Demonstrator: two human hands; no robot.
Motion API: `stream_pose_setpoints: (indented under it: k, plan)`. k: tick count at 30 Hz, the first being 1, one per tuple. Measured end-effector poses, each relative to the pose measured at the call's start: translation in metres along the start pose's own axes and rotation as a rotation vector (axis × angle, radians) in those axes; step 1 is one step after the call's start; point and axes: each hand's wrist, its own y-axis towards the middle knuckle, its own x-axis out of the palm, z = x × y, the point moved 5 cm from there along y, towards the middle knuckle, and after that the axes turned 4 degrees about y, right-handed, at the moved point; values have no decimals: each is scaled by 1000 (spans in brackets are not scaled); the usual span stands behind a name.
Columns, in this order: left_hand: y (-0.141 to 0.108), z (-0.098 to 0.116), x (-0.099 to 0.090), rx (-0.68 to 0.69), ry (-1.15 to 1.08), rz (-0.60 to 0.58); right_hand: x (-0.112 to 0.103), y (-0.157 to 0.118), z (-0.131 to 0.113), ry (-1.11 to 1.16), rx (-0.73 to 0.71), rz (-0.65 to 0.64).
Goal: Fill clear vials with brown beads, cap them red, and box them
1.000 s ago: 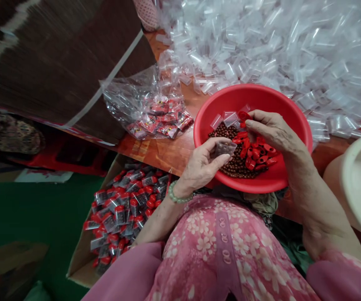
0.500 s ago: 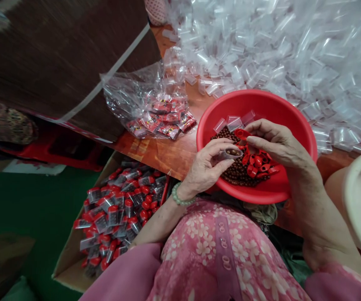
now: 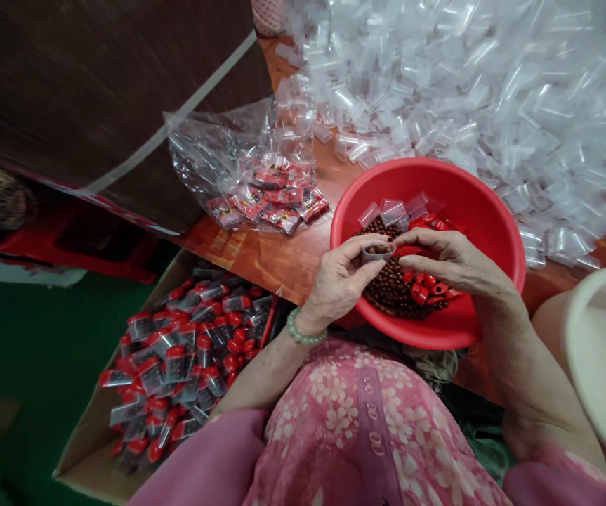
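Over the left part of the red basin (image 3: 484,239), the left hand (image 3: 337,281) is holding a small clear container (image 3: 378,254), its fingers clamping the sides, and the open mouth is showing brown beads inside. The right hand (image 3: 453,263) is reaching in over the basin from its right side, thumb and forefinger slightly apart, with the forefinger tip coming close to the container's rim; red plastic is showing between them, but whether they are gripping it cannot be told. Inside the basin, loose brown beads (image 3: 394,292) are lying below the hands, red caps (image 3: 429,284) are resting to their right, and a few empty clear containers (image 3: 393,212) are leaning near the far left wall. The basin is sitting on a wooden surface (image 3: 260,256). Beyond it, a large heap of clear containers (image 3: 465,91) is spreading out. Left of the basin, a clear plastic bag (image 3: 202,151) is lying with red packets (image 3: 276,193), and a dark brown stack (image 3: 113,77) is standing farther left. Lower left of the basin, a cardboard box (image 3: 86,436) is holding many red-capped containers (image 3: 176,362). To its right, a pale tub (image 3: 579,351) is standing.
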Motion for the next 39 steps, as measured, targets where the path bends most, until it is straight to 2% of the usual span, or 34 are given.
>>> stream_pose_setpoints:
  k: [3, 8, 12, 16, 20, 24, 30, 34, 37, 39]
  plan:
    - [0, -3, -3, -60, -39, 25, -5, -1, -1, -97, -93, 42]
    - [-2, -7, -4, -106, -78, 32, -7, -2, 4, -146, -95, 98]
    - [-6, -2, -2, -8, 20, 14, -5, -2, 5, -372, -171, 170]
    - [-9, 7, 2, 139, 281, -33, 2, -3, 6, -605, -283, 156]
    - [-10, 14, 8, 271, 455, -100, 11, -5, 4, -716, -328, 135]
    - [-8, 14, 8, 254, 442, -116, 18, -6, 3, -767, -343, 102]
    - [-2, 3, 6, -53, 133, -157, 10, -2, 0, -653, -376, 201]
    - [-1, 0, 7, -159, -60, -178, 3, -1, 3, -451, -211, 245]
    - [1, -2, 6, -198, -144, -200, -3, -1, 7, -149, -74, 302]
    - [2, -5, 5, -218, -204, -224, -4, 0, 6, 32, -32, 348]
